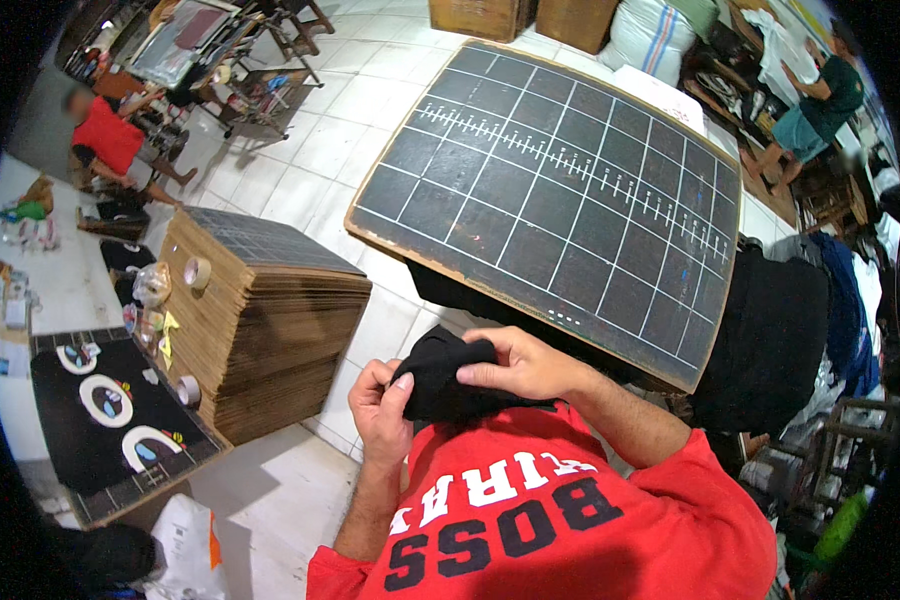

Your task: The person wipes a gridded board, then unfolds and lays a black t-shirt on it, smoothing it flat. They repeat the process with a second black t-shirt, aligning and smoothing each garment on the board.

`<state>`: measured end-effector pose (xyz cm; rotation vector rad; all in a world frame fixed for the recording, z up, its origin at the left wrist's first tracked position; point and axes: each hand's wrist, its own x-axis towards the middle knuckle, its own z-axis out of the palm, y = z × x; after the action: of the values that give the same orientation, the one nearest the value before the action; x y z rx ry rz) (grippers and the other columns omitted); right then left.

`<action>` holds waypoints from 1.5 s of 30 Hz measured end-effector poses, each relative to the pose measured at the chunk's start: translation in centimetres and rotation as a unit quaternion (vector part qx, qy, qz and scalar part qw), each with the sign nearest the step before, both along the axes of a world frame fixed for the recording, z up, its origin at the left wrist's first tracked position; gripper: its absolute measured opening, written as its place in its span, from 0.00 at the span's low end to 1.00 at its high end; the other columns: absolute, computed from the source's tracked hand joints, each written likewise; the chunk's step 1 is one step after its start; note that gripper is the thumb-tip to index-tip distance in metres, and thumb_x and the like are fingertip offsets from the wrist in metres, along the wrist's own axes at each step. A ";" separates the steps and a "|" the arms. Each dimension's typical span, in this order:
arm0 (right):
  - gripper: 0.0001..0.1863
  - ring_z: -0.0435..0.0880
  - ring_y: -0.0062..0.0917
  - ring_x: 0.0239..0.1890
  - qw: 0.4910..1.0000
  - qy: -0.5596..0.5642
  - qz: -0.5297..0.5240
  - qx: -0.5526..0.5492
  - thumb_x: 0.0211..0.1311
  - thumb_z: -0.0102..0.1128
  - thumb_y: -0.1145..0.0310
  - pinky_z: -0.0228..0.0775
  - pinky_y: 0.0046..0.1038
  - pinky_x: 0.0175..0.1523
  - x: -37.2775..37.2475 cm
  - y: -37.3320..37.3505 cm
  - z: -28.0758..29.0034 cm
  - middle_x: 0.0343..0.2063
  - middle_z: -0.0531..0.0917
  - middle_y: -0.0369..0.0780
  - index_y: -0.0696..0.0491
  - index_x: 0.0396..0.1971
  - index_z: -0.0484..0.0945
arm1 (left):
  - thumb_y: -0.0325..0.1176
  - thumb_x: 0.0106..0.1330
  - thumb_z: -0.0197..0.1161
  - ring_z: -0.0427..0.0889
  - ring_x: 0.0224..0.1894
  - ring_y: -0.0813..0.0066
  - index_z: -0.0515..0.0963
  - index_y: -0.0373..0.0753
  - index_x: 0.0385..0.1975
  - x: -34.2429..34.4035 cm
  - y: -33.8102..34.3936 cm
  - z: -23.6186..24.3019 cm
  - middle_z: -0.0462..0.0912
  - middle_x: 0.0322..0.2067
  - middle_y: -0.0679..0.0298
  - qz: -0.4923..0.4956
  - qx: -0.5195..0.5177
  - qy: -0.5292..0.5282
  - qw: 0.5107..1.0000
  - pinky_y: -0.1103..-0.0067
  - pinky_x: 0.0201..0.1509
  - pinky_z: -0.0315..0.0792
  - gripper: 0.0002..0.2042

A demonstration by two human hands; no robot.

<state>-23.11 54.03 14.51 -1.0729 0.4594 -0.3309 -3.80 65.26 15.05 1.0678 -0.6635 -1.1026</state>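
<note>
A bunched piece of black cloth (438, 378) is held up close to my body, short of the near edge of a dark gridded board (530, 215). Its left side is pinched between the thumb and fingers of my left hand (381, 400). My right hand (518, 366) grips the upper right part, thumb in front and fingers folded over the top. The cloth's lower end hangs against my red shirt. What kind of garment or piece it is, I cannot tell.
Left of the board stands a tall stack of brown boards (280, 350) with tape rolls (197, 272) on its side. Beyond lies black printed fabric (100, 410). Dark cloth (770, 340) hangs right of the board. Two people (110, 135) sit farther off, left and right.
</note>
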 end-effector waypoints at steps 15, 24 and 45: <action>0.09 0.82 0.22 0.42 0.946 0.059 -0.184 -0.259 0.67 0.68 0.65 0.74 0.29 0.46 11.6 3.0 -3.8 0.41 0.84 0.38 0.54 0.41 0.82 | 0.19 0.67 0.67 0.73 0.38 0.81 0.61 0.42 0.35 15.4 -5.0 5.7 0.80 0.37 0.60 -0.025 -0.183 -0.094 0.978 0.82 0.48 0.69 0.18; 0.59 0.67 0.36 0.74 0.927 0.016 -0.253 -0.277 0.56 0.81 0.61 0.55 0.36 0.77 21.6 3.9 -3.3 0.73 0.66 0.48 0.53 0.80 0.46 | 0.13 0.63 0.68 0.79 0.40 0.81 0.63 0.41 0.35 20.9 -5.0 5.8 0.83 0.39 0.57 -0.168 -0.163 -0.156 0.959 0.83 0.47 0.73 0.19; 0.17 0.87 0.42 0.39 0.773 0.367 -0.330 -0.399 0.43 0.69 0.77 0.78 0.35 0.44 9.5 3.8 -0.7 0.34 0.87 0.44 0.51 0.38 0.85 | 0.13 0.58 0.73 0.80 0.37 0.78 0.70 0.40 0.34 26.3 -8.3 3.3 0.81 0.37 0.61 -0.099 -0.254 -0.182 0.945 0.82 0.45 0.74 0.18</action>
<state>-13.58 57.88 13.80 -1.8642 1.5189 -0.7745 22.46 56.93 18.34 0.7646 -1.2970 -0.8347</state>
